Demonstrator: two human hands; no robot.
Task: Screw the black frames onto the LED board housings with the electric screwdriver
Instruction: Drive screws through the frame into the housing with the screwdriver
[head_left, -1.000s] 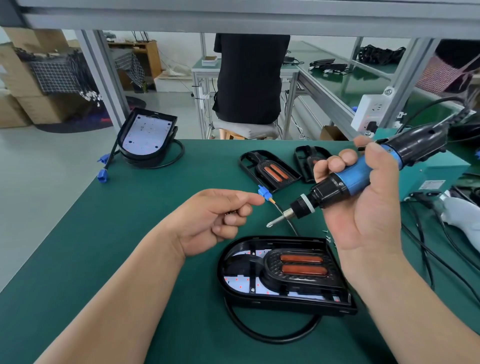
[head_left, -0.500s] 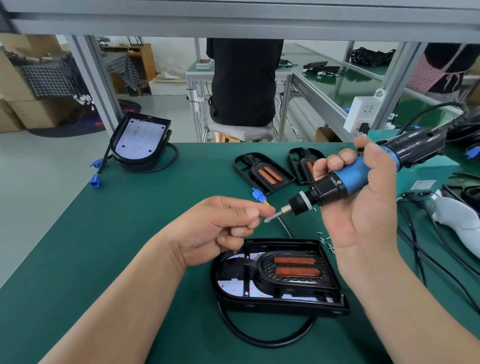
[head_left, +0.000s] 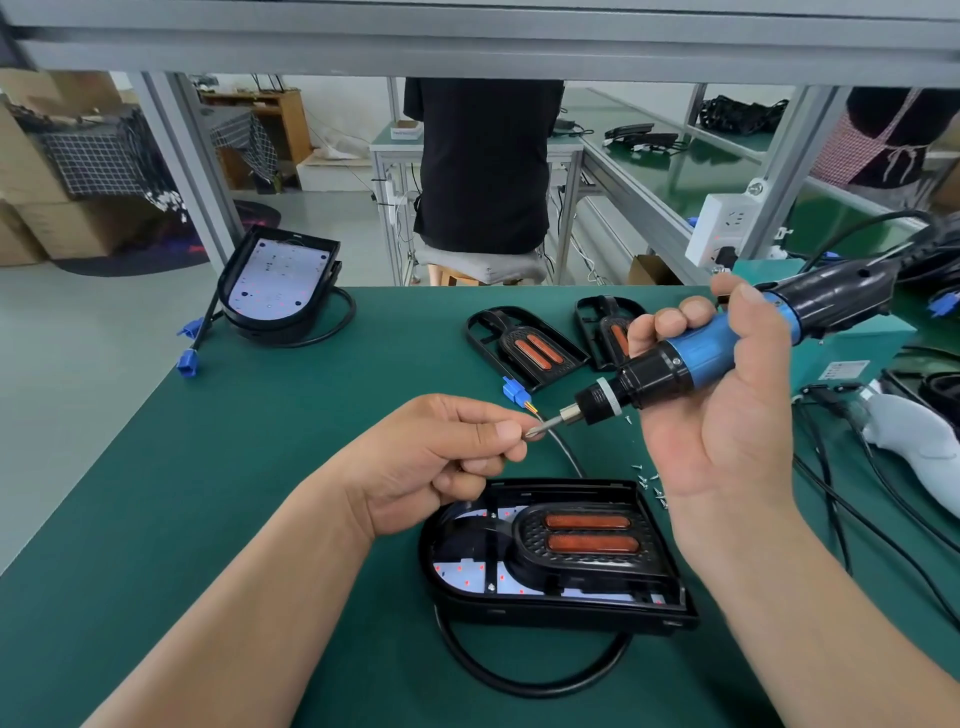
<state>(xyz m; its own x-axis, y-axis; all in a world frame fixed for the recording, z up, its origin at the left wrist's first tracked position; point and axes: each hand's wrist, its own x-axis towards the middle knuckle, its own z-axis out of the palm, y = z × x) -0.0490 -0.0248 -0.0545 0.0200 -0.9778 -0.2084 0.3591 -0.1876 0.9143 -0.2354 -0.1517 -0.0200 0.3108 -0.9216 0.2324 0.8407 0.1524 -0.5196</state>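
At the counter's (head_left: 156, 467) far left edge stands an unframed LED board housing (head_left: 280, 286), its blue plugs (head_left: 187, 361) right at the rim and a wide stretch of green mat between it and the hands. The left grip (head_left: 441, 457) pinches a barely visible screw (head_left: 529, 433) against the bit of the electric screwdriver (head_left: 701, 353), which the right grip (head_left: 727, 415) curls around and holds aloft. Below them, near the front edge, lies a second housing (head_left: 561, 618) with its black frame (head_left: 582, 540) seated, loose screws (head_left: 652, 486) just beside its right corner, and cables (head_left: 857, 519) crowding the right side.

Head view, forward-down, close over bench (head_left: 208, 519)
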